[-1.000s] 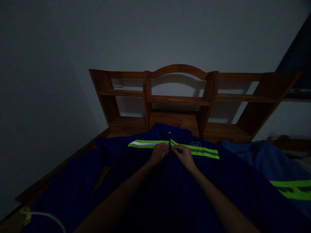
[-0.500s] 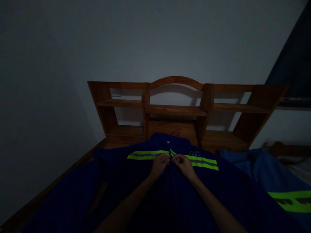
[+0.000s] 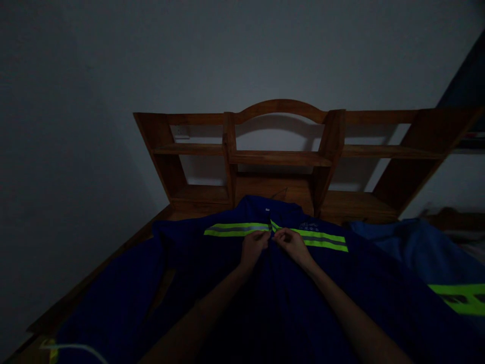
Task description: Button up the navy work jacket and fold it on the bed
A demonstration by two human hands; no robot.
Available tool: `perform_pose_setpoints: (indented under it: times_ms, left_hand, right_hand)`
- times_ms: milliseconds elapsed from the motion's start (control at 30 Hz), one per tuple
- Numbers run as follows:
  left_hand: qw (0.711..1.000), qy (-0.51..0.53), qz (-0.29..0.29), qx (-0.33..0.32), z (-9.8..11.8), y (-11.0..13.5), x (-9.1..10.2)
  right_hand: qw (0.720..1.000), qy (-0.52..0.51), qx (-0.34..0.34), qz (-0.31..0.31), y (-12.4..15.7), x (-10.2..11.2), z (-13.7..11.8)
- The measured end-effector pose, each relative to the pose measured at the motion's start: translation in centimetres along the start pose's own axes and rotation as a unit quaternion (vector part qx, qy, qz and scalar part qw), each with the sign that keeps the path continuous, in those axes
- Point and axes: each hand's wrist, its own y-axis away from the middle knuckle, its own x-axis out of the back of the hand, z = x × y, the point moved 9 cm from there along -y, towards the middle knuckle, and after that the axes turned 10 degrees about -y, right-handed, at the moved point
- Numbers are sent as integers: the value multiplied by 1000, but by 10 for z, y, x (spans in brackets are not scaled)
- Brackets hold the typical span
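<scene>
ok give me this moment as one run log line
left hand: fingertips at jacket front opening | right hand: fingertips close beside, same opening | jacket: laid out, collar toward shelf | light: dim

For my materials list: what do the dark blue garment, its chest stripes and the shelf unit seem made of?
Dark blue garment: probably matt cloth, from its soft folds.
Chest stripes: likely reflective tape, yellow-green around a grey band.
Shelf unit: apparently wood, with brown grain; varnish uncertain.
</scene>
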Motion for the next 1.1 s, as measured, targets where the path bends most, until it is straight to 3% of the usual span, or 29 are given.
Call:
perform_pose_setpoints:
  times_ms: [200, 500, 800, 1100]
  left_hand:
    - [1000, -25, 5, -15, 7, 4, 3]
    - [996, -83, 13, -20, 1, 0, 6]
    - [994, 32, 38, 100, -12, 0, 7]
    - [992, 58, 40, 106, -13, 1, 9]
  right_hand:
    - [1000, 0, 14, -18, 1, -4, -3]
    - [999, 26, 16, -24, 2, -6, -5]
    - [998, 31, 30, -35, 3, -6, -10]
    - [997, 34, 40, -51, 4, -7, -18]
